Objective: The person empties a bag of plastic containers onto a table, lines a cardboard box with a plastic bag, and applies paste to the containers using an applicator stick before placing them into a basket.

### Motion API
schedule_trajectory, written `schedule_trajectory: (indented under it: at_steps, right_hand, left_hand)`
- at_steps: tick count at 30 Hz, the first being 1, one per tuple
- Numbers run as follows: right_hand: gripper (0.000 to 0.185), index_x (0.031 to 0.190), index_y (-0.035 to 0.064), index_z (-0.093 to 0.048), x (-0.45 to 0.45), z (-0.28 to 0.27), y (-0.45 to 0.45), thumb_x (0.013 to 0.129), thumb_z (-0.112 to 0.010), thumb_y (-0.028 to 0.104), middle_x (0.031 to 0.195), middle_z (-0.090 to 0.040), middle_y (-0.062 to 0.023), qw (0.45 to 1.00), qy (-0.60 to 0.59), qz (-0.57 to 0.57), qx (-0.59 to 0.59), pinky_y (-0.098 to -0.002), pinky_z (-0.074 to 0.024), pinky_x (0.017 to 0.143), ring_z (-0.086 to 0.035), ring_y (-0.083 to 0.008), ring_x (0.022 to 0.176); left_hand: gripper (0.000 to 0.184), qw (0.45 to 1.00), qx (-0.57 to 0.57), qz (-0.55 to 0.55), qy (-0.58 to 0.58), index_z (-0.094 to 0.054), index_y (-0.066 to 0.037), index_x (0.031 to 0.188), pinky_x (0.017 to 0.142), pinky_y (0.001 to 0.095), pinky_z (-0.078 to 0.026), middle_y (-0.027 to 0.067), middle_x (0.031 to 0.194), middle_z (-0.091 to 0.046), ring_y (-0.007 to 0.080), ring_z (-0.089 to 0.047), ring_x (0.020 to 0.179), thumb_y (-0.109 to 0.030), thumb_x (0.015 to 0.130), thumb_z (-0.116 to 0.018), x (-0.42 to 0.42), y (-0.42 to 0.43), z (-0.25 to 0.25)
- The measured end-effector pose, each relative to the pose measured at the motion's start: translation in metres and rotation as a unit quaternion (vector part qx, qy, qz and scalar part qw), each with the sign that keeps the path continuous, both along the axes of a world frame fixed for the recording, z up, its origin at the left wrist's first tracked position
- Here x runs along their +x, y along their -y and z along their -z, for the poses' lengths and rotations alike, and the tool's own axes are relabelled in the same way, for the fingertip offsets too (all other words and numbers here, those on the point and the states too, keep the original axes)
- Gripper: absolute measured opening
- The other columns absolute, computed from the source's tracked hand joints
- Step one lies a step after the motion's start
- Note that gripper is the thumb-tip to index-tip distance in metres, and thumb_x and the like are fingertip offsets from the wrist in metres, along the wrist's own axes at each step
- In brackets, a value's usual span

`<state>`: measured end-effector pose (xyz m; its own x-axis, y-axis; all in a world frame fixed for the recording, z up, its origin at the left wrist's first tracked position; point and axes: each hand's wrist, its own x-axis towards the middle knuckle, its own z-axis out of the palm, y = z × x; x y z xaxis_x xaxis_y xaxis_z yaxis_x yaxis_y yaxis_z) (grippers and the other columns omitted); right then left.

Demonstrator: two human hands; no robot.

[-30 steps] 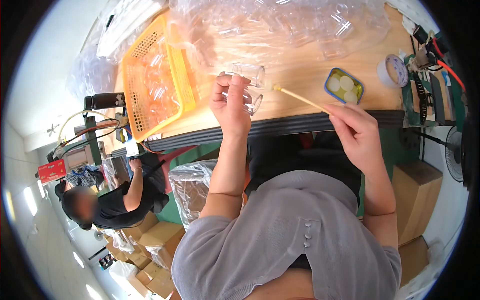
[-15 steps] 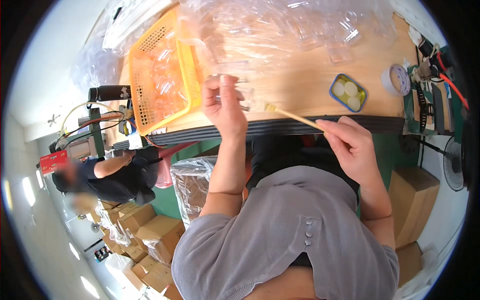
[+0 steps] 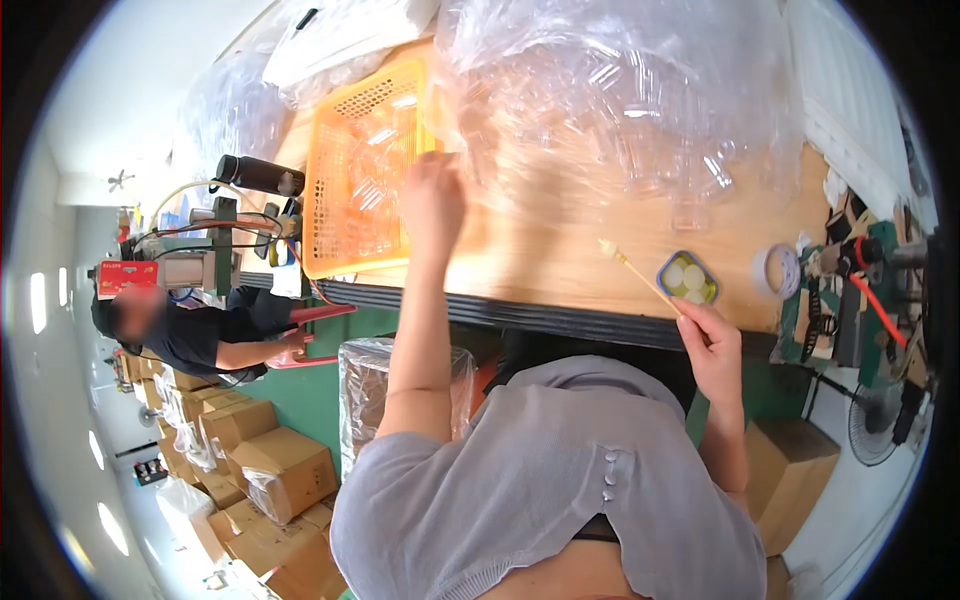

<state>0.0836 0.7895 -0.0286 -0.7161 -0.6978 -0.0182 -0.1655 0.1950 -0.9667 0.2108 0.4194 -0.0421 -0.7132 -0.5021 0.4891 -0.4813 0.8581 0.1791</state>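
Note:
My left hand (image 3: pixel 433 205) is over the right rim of an orange plastic basket (image 3: pixel 418 110). Its fingers are blurred by motion, so what they hold, if anything, does not show. Inside the basket lie several clear plastic pieces (image 3: pixel 375 190). Between thumb and fingers, my right hand (image 3: pixel 712 345) pinches the lower end of a thin wooden stick (image 3: pixel 645 280) with a pale yellow tip. That tip points up and left above the table. Close to the right hand sits a small blue-rimmed dish (image 3: pixel 713 290) containing pale round discs (image 3: pixel 683 277).
Clear plastic bags and parts (image 3: pixel 620 90) cover the table's back. A tape roll (image 3: pixel 776 270) and clamped equipment (image 3: pixel 865 260) stand at the right. A black cylinder (image 3: pixel 258 175) is left of the basket. Another person (image 3: pixel 190 340) sits at the left near cardboard boxes (image 3: pixel 285 465).
My left hand has gone from in front of the basket, holding clear pieces, to its right rim. My right hand and the stick have moved beside the dish. The camera view has shifted.

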Motion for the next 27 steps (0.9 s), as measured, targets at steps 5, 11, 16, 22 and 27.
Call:
schedule_trajectory:
  at_steps: [5,11,16,22,27]
  right_hand:
    - [0.019,0.105,-0.0006,-0.065,-0.017,-0.011,0.004,0.087,-0.058,0.003,0.085,-0.062,-0.0058,0.999,0.012,-0.011,0.032,-0.0222,-0.043,0.067,-0.055,-0.0107,0.075]
    - [0.019,0.105,-0.0015,-0.064,-0.033,-0.012,-0.011,0.087,-0.059,0.003,0.088,-0.064,-0.0073,0.999,0.013,0.01,0.037,-0.0226,-0.044,0.069,-0.057,-0.0113,0.077]
    - [0.02,0.106,-0.0021,-0.063,-0.045,-0.012,-0.026,0.087,-0.057,0.002,0.082,-0.059,-0.0028,0.999,-0.018,0.01,0.046,-0.0205,-0.0397,0.062,-0.05,-0.0079,0.07]
    - [0.02,0.106,-0.0023,-0.063,-0.052,-0.018,-0.035,0.088,-0.057,0.003,0.081,-0.057,-0.0001,0.998,-0.016,0.027,0.06,-0.0182,-0.036,0.059,-0.046,-0.0048,0.067]
    - [0.021,0.108,-0.0025,-0.063,-0.035,-0.013,-0.034,0.088,-0.058,0.004,0.083,-0.059,0.0003,0.996,-0.013,0.07,0.045,-0.0178,-0.0375,0.06,-0.047,-0.0041,0.069]
  left_hand:
    - [0.035,0.994,0.037,0.09,0.057,-0.057,-0.006,0.111,0.087,0.0425,-0.043,0.0115,0.105,-0.059,0.0315,-0.052,0.103,-0.002,0.076,-0.052,-0.098,0.004,0.069]
    - [0.047,0.975,0.037,0.002,0.218,-0.046,-0.007,0.118,0.087,0.0463,-0.04,0.0134,0.106,-0.056,0.0318,-0.051,0.104,-0.016,0.074,-0.061,-0.114,-0.002,0.055]
    - [0.052,0.88,0.461,-0.065,-0.091,-0.042,-0.001,0.114,0.069,0.0386,-0.05,0.0155,0.101,-0.054,0.0253,-0.06,0.084,-0.017,0.074,-0.07,-0.112,-0.009,0.075]
    - [0.055,0.621,0.684,-0.056,-0.379,-0.038,0.001,0.115,0.052,0.0294,-0.051,0.0161,0.099,-0.051,0.0191,-0.061,0.066,-0.019,0.078,-0.071,-0.167,-0.004,0.106]
    - [0.05,0.784,0.528,-0.107,-0.308,-0.042,-0.002,0.117,0.057,0.0307,-0.049,0.0132,0.094,-0.056,0.0188,-0.062,0.072,-0.022,0.08,-0.069,-0.186,0.0,0.105]
